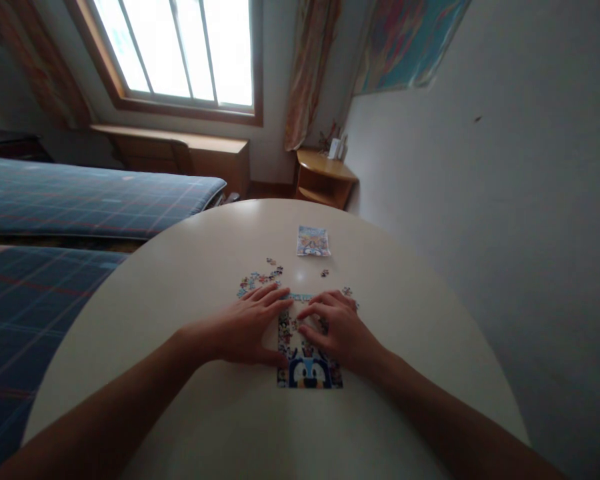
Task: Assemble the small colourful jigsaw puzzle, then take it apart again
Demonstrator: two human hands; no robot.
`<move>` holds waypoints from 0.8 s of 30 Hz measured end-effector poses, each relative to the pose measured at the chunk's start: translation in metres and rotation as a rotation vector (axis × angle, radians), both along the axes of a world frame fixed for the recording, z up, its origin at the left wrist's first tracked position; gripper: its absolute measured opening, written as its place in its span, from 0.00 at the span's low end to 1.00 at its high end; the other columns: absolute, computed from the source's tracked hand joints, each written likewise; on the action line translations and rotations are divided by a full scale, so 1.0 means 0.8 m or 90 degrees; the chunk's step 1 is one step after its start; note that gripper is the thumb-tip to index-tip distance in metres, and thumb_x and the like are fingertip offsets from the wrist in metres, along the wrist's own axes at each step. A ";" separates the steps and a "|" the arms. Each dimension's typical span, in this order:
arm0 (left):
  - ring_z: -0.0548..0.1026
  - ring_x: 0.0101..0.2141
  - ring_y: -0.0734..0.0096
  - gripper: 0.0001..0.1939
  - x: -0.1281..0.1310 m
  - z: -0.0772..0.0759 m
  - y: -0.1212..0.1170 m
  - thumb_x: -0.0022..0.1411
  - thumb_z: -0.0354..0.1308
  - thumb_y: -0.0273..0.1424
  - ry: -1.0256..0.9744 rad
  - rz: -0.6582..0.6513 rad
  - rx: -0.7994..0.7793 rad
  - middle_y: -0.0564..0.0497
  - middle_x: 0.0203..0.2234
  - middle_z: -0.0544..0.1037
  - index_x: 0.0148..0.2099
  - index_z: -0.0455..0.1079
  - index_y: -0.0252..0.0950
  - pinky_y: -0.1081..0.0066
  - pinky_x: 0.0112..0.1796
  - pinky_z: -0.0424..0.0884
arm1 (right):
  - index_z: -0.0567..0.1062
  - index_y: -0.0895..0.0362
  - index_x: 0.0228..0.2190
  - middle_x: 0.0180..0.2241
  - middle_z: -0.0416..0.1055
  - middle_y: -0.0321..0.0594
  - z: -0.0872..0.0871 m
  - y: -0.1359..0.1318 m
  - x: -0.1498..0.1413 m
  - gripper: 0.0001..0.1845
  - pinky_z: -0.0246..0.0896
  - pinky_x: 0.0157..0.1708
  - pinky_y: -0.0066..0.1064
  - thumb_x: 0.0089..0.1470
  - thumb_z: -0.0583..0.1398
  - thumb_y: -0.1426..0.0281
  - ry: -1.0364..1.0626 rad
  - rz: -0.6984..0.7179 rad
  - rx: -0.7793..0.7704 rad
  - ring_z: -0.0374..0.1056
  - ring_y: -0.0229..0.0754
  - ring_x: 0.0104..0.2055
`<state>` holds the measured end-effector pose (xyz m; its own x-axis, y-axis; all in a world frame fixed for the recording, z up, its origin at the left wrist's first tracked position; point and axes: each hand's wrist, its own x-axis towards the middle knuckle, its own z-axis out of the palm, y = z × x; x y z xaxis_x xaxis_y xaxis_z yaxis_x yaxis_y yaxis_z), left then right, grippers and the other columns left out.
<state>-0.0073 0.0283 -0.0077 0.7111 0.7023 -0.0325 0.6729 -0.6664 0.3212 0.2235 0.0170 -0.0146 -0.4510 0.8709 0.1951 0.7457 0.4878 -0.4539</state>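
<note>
A partly assembled jigsaw puzzle (307,370) with a blue cartoon figure lies on the round white table (220,427). My left hand (245,327) rests flat at the puzzle's left edge, fingers stretched toward its top. My right hand (337,330) lies over the puzzle's right side with fingers curled, fingertips pressing near the middle; whether a piece is under them is hidden. Loose puzzle pieces (260,277) are scattered just beyond my left hand, and a few more pieces (347,291) lie beyond my right hand.
A small picture card (313,241) lies farther back on the table. A bed with a plaid cover (80,197) stands to the left. A wooden corner shelf (325,177) and a window bench (180,150) are behind, a wall on the right.
</note>
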 end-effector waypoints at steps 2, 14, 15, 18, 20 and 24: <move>0.48 0.66 0.45 0.48 0.000 0.000 0.000 0.50 0.62 0.57 -0.002 -0.001 -0.003 0.41 0.67 0.53 0.67 0.55 0.37 0.49 0.63 0.49 | 0.79 0.49 0.40 0.43 0.73 0.41 0.001 -0.001 -0.002 0.11 0.50 0.53 0.46 0.51 0.66 0.66 -0.007 0.006 -0.004 0.64 0.49 0.51; 0.47 0.67 0.45 0.49 0.000 0.002 -0.001 0.51 0.60 0.58 0.001 0.000 -0.010 0.41 0.68 0.52 0.67 0.54 0.38 0.49 0.63 0.50 | 0.78 0.51 0.38 0.45 0.72 0.42 0.000 0.003 -0.003 0.13 0.49 0.53 0.46 0.48 0.67 0.65 -0.006 -0.031 -0.033 0.61 0.51 0.53; 0.47 0.67 0.45 0.49 0.000 0.002 -0.001 0.51 0.60 0.58 0.001 0.000 -0.010 0.42 0.68 0.52 0.67 0.54 0.38 0.49 0.63 0.50 | 0.78 0.51 0.38 0.46 0.72 0.42 -0.001 0.003 -0.002 0.14 0.49 0.53 0.46 0.48 0.67 0.64 -0.008 -0.035 -0.030 0.61 0.52 0.53; 0.47 0.67 0.46 0.49 -0.001 0.001 0.000 0.51 0.61 0.58 -0.003 0.000 -0.008 0.42 0.68 0.53 0.68 0.54 0.38 0.49 0.63 0.50 | 0.78 0.51 0.37 0.46 0.71 0.41 -0.002 0.002 -0.001 0.11 0.47 0.54 0.46 0.49 0.67 0.63 -0.008 -0.032 -0.038 0.61 0.51 0.53; 0.47 0.67 0.46 0.49 -0.001 0.000 0.000 0.51 0.60 0.58 0.000 -0.003 -0.006 0.42 0.68 0.52 0.68 0.53 0.38 0.49 0.63 0.50 | 0.78 0.50 0.36 0.45 0.71 0.40 -0.002 0.002 -0.002 0.10 0.47 0.54 0.46 0.49 0.67 0.65 -0.001 -0.029 -0.043 0.61 0.50 0.53; 0.47 0.67 0.45 0.50 -0.001 -0.001 0.000 0.51 0.61 0.58 0.007 -0.001 -0.007 0.42 0.68 0.51 0.68 0.54 0.37 0.49 0.63 0.50 | 0.78 0.51 0.37 0.45 0.71 0.41 -0.002 0.001 -0.004 0.11 0.48 0.53 0.47 0.48 0.67 0.67 0.013 -0.030 -0.048 0.61 0.50 0.52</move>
